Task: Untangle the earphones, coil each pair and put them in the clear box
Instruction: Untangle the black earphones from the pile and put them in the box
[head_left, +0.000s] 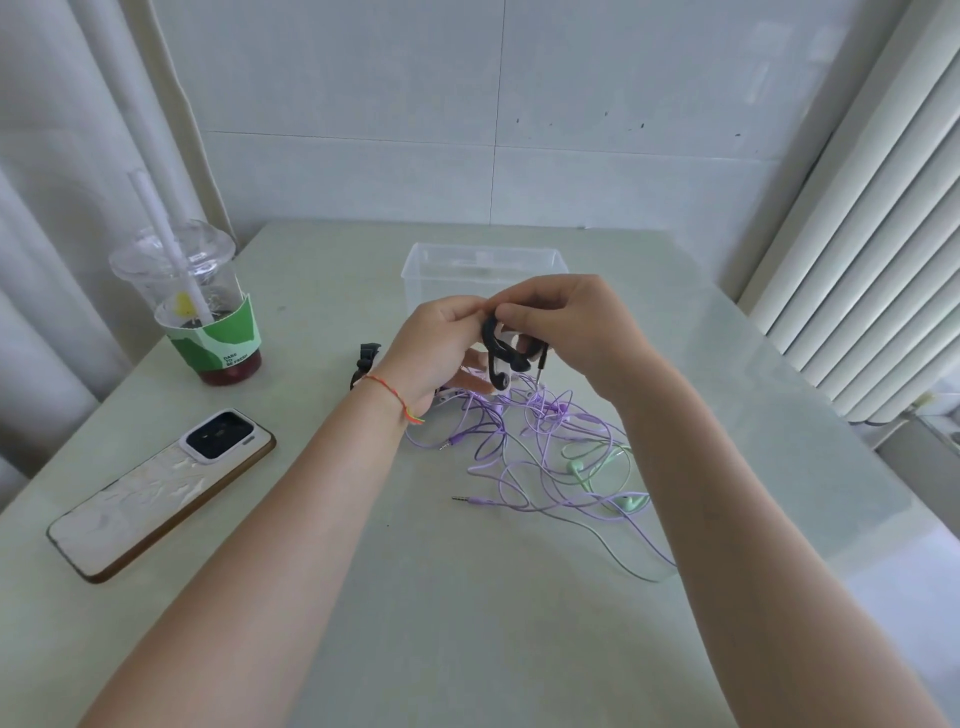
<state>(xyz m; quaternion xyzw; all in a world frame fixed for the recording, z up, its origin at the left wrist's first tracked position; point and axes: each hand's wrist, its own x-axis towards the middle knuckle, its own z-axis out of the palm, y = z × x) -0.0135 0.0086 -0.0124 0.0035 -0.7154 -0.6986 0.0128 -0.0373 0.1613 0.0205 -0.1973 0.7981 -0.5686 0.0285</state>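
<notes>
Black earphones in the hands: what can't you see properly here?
- Black earphones, head view: the left hand and right hand cover most of the coil.
- Clear box, head view: both hands hide its front, so its contents are unclear.
- Black object, head view: partly behind the left wrist, unidentifiable.

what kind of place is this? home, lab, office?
Probably a home or casual room, not a lab: a plain table pushed against a tiled wall, a takeaway drink cup with a straw, a phone lying beside it, and a white radiator at the right.
</notes>
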